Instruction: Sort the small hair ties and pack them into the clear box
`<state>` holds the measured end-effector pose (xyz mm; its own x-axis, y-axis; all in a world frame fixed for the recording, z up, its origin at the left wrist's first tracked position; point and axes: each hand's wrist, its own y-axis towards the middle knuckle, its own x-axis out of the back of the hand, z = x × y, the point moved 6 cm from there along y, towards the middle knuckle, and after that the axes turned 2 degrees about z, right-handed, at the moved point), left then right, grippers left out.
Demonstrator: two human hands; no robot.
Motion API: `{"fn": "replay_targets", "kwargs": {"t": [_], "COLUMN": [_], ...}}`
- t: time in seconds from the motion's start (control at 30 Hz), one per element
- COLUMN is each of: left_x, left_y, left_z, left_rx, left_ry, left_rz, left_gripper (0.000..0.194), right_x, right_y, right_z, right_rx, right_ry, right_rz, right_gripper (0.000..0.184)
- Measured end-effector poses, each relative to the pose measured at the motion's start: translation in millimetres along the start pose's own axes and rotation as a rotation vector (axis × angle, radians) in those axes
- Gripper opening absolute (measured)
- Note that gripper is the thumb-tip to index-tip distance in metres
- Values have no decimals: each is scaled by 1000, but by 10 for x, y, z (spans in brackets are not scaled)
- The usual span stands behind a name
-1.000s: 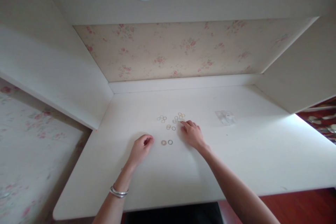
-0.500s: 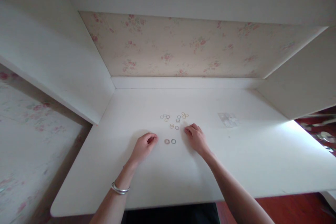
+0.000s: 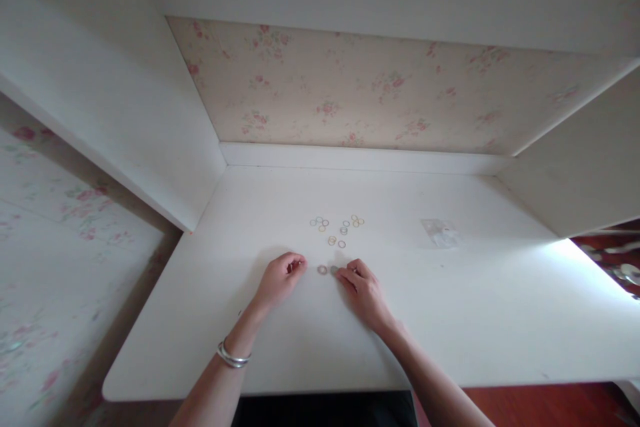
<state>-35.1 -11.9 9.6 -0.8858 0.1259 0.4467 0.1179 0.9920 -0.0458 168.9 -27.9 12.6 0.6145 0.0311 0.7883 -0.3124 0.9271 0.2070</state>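
My left hand [image 3: 280, 280] rests on the white table with thumb and fingers pinched together. What it holds, if anything, is too small to make out. Close to its fingertips lies a pinkish ring [image 3: 323, 273]. My right hand [image 3: 364, 288] has its thumb and index finger closed at a grey ring [image 3: 334, 269] just right of the pinkish one. The fingertips partly cover that grey ring. Farther back are several thin gold and silver rings in small groups: one group [image 3: 321, 228] at left, another [image 3: 355, 223] at right, and a gold pair [image 3: 332, 244] nearer.
A clear plastic bag [image 3: 441, 233] with something pale inside lies to the right on the white table [image 3: 480, 307]. White panels [image 3: 150, 100] enclose the left, right and top. Flowered wallpaper [image 3: 350, 90] covers the back. The table's front edge is near my body.
My right hand has come nearer and to the left, from beside the back rings to the grey ring. My left hand keeps its pinch in about the same place. The view has shifted slightly.
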Motion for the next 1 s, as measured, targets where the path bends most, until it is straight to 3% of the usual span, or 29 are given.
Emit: {"fn": "replay_targets", "kwargs": {"t": [0.43,0.67,0.8,1.0], "left_x": [14,9,-139,-562], "left_y": [-2,101,362,1072], "left_z": [-16,-37,-320,-690], "left_rx": [13,68,-51,-195], "left_ry": [33,-26,100,472], "left_rz": [-21,55,115,212], "left_gripper": [27,30,29,23], "right_x": [-18,258,333,328], "right_y": [-1,-289,-439,-376], "right_z": [-28,-174,-296,-280], "right_rx": [-41,-201,-289,-275], "right_ry": [-5,218,238,256], "right_rz": [9,-183,-219,-160], "right_gripper": [29,28,29,32]}}
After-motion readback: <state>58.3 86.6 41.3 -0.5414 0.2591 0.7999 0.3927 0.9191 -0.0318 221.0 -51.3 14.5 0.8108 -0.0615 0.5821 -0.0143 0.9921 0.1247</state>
